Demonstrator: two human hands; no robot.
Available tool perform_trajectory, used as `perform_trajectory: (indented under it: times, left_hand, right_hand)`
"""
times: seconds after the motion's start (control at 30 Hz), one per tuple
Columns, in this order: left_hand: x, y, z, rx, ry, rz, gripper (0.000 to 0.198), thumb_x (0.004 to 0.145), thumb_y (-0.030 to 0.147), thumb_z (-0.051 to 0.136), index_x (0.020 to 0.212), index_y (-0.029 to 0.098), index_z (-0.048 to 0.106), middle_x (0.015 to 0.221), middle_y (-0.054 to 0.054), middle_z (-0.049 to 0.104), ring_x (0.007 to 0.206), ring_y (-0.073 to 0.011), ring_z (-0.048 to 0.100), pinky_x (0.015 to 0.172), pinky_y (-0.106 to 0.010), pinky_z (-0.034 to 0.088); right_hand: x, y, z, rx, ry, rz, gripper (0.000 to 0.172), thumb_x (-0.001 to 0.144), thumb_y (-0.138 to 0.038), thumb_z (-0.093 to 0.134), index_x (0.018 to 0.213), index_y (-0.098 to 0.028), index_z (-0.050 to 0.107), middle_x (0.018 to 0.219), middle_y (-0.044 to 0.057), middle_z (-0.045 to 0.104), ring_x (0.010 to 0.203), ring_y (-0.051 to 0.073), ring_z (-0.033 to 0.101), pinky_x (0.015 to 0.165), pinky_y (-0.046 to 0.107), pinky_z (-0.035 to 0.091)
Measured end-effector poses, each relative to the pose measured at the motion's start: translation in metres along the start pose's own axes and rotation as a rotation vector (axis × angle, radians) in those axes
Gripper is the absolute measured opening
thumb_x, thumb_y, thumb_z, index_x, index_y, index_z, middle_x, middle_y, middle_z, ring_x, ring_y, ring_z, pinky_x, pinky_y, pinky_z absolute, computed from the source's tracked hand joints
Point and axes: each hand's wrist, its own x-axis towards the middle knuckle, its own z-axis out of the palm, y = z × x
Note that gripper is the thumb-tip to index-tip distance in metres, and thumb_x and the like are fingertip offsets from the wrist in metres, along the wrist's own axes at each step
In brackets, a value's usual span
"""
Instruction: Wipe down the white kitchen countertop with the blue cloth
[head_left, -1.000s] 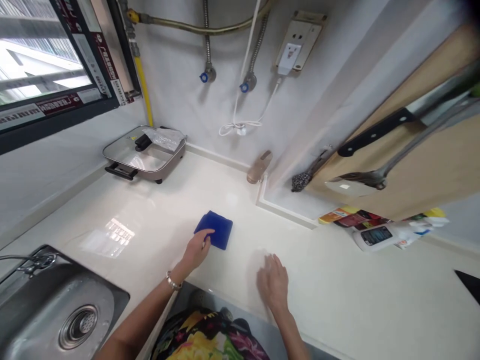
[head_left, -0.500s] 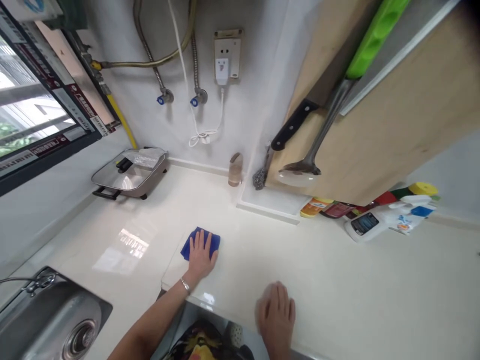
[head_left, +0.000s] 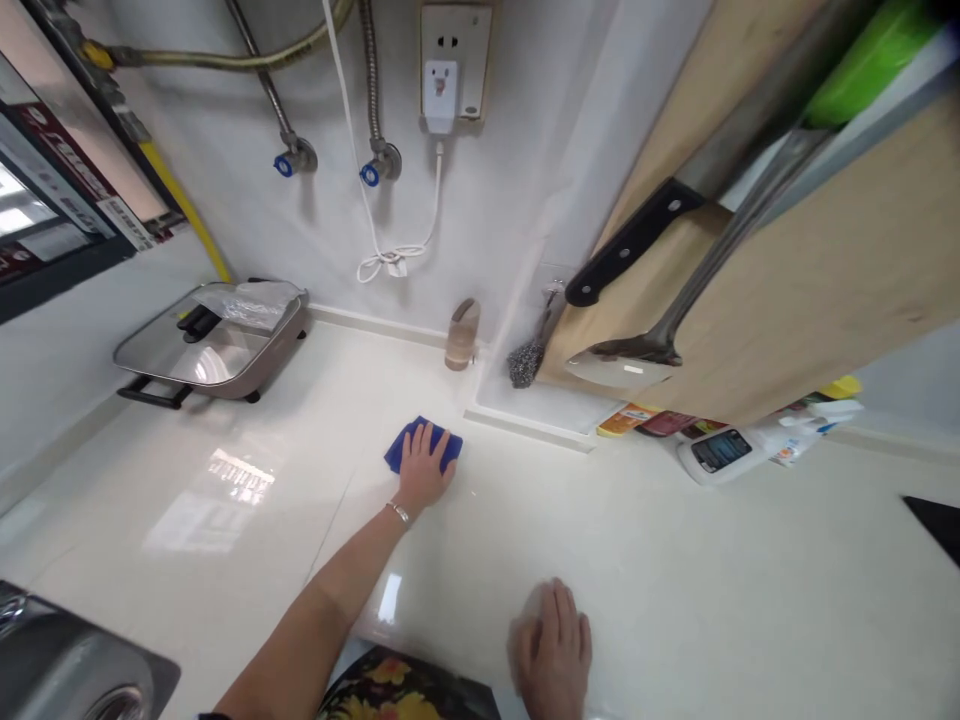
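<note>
A folded blue cloth (head_left: 397, 452) lies on the white countertop. My left hand (head_left: 424, 468) holds it down against the surface, fingers over the top and thumb near its right edge. A silver bracelet is on that wrist. Nearer the front edge, my right hand (head_left: 556, 640) rests on the bare countertop (head_left: 675, 580) with its fingers stretched forward and close together. Nothing shows in it, and it is apart from the cloth.
An electric pan (head_left: 202, 350) with a glass lid stands back left. A brownish cup (head_left: 462, 335) is by the wall. A knife (head_left: 637, 240), ladle (head_left: 637, 360) and steel scrubber (head_left: 526, 362) hang at right above bottles (head_left: 720, 452). A sink (head_left: 82, 660) lies front left.
My left hand has slid the blue cloth forward, toward the back wall. My right hand stays in about the same place. The view has shifted nearer the wall.
</note>
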Motion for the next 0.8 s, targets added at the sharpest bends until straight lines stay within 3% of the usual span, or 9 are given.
perform_trajectory:
  times: [0.23,0.53,0.67,0.8]
  left_hand:
    - [0.066,-0.002,0.027,-0.096,0.062,0.003,0.056,0.096,0.039,0.046,0.149,0.023,0.049,0.158,-0.015,0.042,0.149,-0.0352,0.032,0.124,-0.058,0.019]
    - [0.08,-0.031,0.029,-0.155,0.02,0.093,0.055,0.095,0.044,0.047,0.147,0.028,0.052,0.158,-0.011,0.044,0.15,-0.0309,0.034,0.125,-0.054,0.02]
    - [0.075,-0.071,0.013,-0.128,0.035,0.013,0.056,0.095,0.044,0.047,0.146,0.025,0.054,0.158,-0.012,0.045,0.149,-0.0323,0.035,0.125,-0.054,0.022]
    - [0.059,-0.137,-0.015,-0.085,0.054,-0.107,0.056,0.094,0.044,0.046,0.146,0.024,0.055,0.157,-0.013,0.045,0.148,-0.0338,0.036,0.124,-0.056,0.023]
  right_hand:
    - [0.001,0.005,-0.002,0.006,-0.02,0.028,0.053,0.102,-0.04,0.035,0.145,-0.011,0.044,0.147,0.02,0.052,0.141,0.031,0.042,0.117,0.056,0.032]
    - [-0.005,0.018,0.01,0.015,-0.006,0.033,0.056,0.101,-0.048,0.033,0.142,-0.013,0.048,0.146,0.018,0.053,0.139,0.031,0.045,0.117,0.055,0.033]
    - [-0.011,0.033,0.02,-0.045,-0.009,-0.019,0.058,0.1,-0.049,0.033,0.144,-0.014,0.046,0.146,0.017,0.054,0.136,0.032,0.048,0.115,0.055,0.035]
    - [-0.011,0.036,0.022,-0.069,0.031,-0.036,0.058,0.099,-0.048,0.034,0.146,-0.016,0.045,0.143,0.017,0.056,0.132,0.032,0.052,0.111,0.054,0.039]
